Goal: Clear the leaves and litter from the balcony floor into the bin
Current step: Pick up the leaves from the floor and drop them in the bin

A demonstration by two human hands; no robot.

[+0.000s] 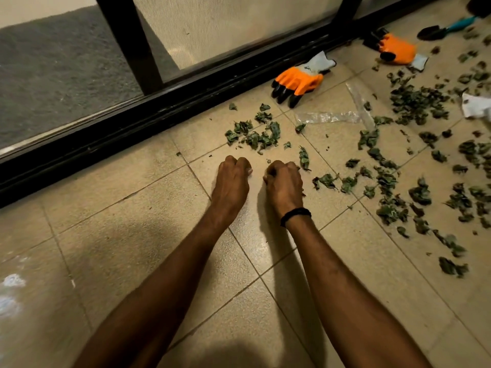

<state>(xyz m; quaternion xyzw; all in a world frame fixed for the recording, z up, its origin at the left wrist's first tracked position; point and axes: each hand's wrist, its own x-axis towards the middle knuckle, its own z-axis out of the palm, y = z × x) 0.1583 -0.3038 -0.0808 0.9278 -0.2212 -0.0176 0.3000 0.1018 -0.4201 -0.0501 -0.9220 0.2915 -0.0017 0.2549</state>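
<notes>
Dry green leaves lie scattered over the beige tiled floor [138, 235]. A small cluster of leaves [255, 135] sits just beyond my hands, and a much larger spread of leaves [417, 102] covers the right side. My left hand [230, 181] and my right hand [284, 185] hover side by side over the tiles, both with fingers curled under into fists. I cannot see anything in either fist. A black band circles my right wrist. A clear plastic wrapper [332, 116] and a white scrap of paper [477, 106] lie among the leaves. No bin is in view.
A black sliding-door track [159, 115] runs diagonally along the far edge of the floor. Two orange work gloves, one glove [299, 82] by the track and another glove [397, 50] further right, lie on the tiles. A small trowel [441, 29] with a teal handle lies at top right.
</notes>
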